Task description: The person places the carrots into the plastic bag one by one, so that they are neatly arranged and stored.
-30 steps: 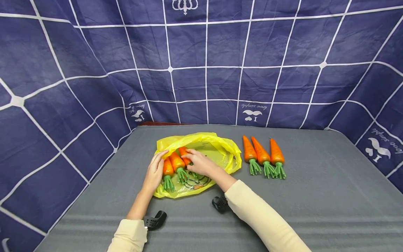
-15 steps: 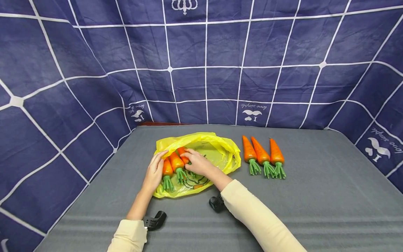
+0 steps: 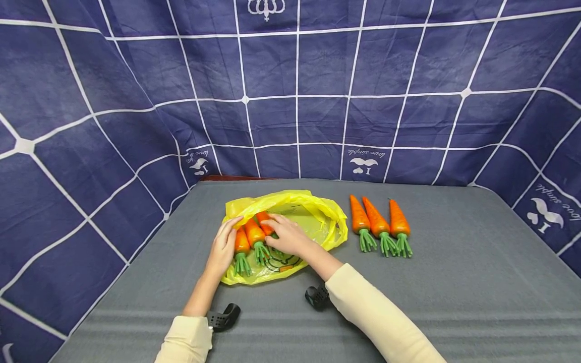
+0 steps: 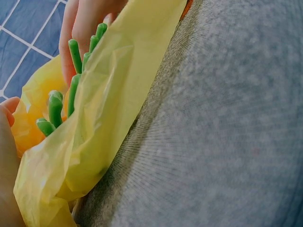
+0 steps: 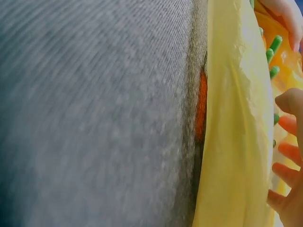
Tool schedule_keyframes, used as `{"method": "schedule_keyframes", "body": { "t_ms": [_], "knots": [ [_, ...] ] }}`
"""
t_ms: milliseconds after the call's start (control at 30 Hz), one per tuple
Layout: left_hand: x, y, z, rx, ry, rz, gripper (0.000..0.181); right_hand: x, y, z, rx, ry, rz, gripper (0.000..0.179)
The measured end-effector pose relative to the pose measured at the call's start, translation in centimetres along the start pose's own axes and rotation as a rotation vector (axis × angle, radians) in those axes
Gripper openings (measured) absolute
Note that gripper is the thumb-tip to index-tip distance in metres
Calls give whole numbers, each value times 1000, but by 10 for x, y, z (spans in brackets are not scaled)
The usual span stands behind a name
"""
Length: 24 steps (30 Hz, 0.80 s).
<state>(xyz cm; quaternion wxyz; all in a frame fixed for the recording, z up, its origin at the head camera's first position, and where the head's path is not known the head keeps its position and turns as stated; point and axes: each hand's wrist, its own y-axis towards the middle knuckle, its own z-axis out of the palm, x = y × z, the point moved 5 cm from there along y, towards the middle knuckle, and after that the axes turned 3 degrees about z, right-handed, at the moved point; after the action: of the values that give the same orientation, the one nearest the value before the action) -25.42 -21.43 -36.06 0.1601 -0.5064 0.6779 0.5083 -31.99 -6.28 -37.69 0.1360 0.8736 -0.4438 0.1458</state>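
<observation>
A yellow plastic bag [image 3: 336,212] lies with its mouth gaping on the grey table. Inside its left part three orange carrots with green tops lie side by side: a left carrot [image 3: 242,242], a middle carrot [image 3: 255,233] and a partly covered right carrot [image 3: 265,220]. My left hand [image 3: 221,247] holds the bag's left rim, its fingertips next to the left carrot. Over the right carrot is my right hand [image 3: 290,235], fingers spread and slightly bent in the right wrist view. Whether its fingertips touch that carrot is hard to tell.
Three more carrots [image 3: 380,222] lie on the table [image 3: 454,262] right of the bag, tops toward me. A blue cloth [image 3: 327,65] with white lines hangs behind and at the sides. A black wrist strap [image 3: 224,317] shows at the left wrist.
The right hand shifted slightly left with the right carrot, then moved back a little to the right while the carrot stayed. The left hand and bag hardly moved.
</observation>
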Motion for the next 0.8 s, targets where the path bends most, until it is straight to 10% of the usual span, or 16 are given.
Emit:
{"method": "schedule_keyframes", "body": {
  "t_ms": [800],
  "knots": [
    [0,0,0,-2,-3,0,34,-5,-39,-33,-149,-184,5,54]
  ]
}}
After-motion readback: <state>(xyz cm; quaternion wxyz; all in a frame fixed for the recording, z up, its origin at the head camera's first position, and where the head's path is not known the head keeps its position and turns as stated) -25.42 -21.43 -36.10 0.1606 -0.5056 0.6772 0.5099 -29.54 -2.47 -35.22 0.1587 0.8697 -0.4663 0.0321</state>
